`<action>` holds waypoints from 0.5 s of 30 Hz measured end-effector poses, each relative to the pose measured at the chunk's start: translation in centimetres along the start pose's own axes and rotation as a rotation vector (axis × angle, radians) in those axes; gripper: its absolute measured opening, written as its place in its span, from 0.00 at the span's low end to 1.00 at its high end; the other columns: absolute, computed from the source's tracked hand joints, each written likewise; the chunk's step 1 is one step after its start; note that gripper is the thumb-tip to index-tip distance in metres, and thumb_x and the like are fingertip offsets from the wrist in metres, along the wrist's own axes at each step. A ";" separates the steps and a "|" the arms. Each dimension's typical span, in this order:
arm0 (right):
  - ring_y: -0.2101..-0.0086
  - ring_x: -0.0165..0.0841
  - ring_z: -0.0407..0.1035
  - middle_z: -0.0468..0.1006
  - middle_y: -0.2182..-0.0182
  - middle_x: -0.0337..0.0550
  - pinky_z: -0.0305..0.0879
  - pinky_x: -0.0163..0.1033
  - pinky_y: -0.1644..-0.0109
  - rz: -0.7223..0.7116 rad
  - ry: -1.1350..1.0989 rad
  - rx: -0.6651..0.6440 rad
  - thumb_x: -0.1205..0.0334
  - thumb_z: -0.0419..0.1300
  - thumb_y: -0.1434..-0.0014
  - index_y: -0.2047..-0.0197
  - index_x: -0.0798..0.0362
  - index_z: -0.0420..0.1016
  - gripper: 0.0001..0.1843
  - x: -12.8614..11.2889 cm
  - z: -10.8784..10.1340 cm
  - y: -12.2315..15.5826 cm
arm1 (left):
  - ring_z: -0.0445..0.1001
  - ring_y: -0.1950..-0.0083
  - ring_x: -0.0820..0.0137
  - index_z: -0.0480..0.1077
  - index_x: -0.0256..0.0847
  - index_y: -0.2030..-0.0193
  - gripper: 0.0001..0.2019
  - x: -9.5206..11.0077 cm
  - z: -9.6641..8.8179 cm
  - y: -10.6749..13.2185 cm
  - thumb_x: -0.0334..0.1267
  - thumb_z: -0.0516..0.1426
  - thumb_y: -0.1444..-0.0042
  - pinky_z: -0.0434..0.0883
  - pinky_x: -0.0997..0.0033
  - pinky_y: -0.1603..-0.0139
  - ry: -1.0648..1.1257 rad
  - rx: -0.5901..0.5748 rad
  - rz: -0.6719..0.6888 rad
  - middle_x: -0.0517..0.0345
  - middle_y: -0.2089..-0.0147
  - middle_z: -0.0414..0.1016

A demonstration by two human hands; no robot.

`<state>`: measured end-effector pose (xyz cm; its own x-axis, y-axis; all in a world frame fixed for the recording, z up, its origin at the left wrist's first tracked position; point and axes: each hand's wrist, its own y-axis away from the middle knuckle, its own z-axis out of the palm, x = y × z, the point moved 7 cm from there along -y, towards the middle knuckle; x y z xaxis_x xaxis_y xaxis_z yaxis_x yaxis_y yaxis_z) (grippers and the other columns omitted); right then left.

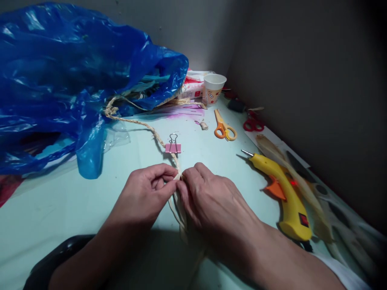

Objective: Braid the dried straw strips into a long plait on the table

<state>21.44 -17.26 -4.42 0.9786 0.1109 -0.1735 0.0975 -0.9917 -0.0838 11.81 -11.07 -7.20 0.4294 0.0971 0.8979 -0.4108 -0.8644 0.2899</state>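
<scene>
Pale mint-green desk (pixel 45 209) tucked into a grey-walled corner, seen from above by the person working at it. At far left slumps one large crumpled blue plastic bag (pixel 75 80). One braided straw-coloured cord (pixel 145 127) runs out of the bag's mouth and across the desk toward the viewer. It touches one pink metal binder clip (pixel 173 147); whether the clip clamps it is unclear.

The left hand (pixel 145 197) and right hand (pixel 211 197) meet at the cord's near end. Each has a narrow, tight grip, thumb and fingertips pinching the strands. Loose strands trail down under the right hand.

Behind them stands one white paper cup (pixel 213 86). Two pairs of scissors lie to its right: orange-handled scissors (pixel 225 129), then red-handled scissors (pixel 253 124). Furthest right lies one yellow hot glue gun (pixel 284 189) with a red light glowing on it, and long pale dried leaf strips (pixel 273 151) rest across and beside it.

Should either pinch slacken, the braid would probably loosen. The gun looks switched on, so it could scorch the strips or burn the nearby right forearm.
</scene>
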 end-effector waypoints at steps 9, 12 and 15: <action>0.81 0.30 0.58 0.68 0.75 0.43 0.40 0.38 0.79 -0.036 0.082 0.043 0.74 0.54 0.50 0.70 0.54 0.66 0.06 0.4 -0.2 0.1 | 0.58 0.78 0.74 0.76 0.40 0.68 0.08 0.5 -0.1 0.9 0.41 0.61 0.53 0.57 0.75 0.76 -0.188 0.121 0.053 0.66 0.82 0.61; 0.81 0.29 0.56 0.68 0.77 0.40 0.41 0.36 0.79 -0.006 -0.027 -0.077 0.71 0.58 0.55 0.70 0.53 0.65 0.08 0.6 0.5 0.1 | 0.57 0.79 0.74 0.76 0.42 0.68 0.07 0.9 0.0 1.4 0.41 0.60 0.52 0.56 0.73 0.76 -0.284 0.160 0.093 0.65 0.81 0.64; 0.82 0.28 0.54 0.67 0.80 0.38 0.44 0.35 0.78 0.108 -0.217 -0.147 0.71 0.55 0.51 0.73 0.51 0.62 0.06 1.4 0.7 0.3 | 0.57 0.80 0.74 0.74 0.44 0.70 0.06 1.1 -0.2 1.6 0.42 0.59 0.51 0.57 0.73 0.76 -0.366 0.199 0.114 0.66 0.84 0.61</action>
<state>22.76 -17.39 -5.38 0.9244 -0.0002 -0.3815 0.0357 -0.9956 0.0870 11.51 -12.27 -5.68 0.6619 -0.1546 0.7334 -0.3240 -0.9414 0.0940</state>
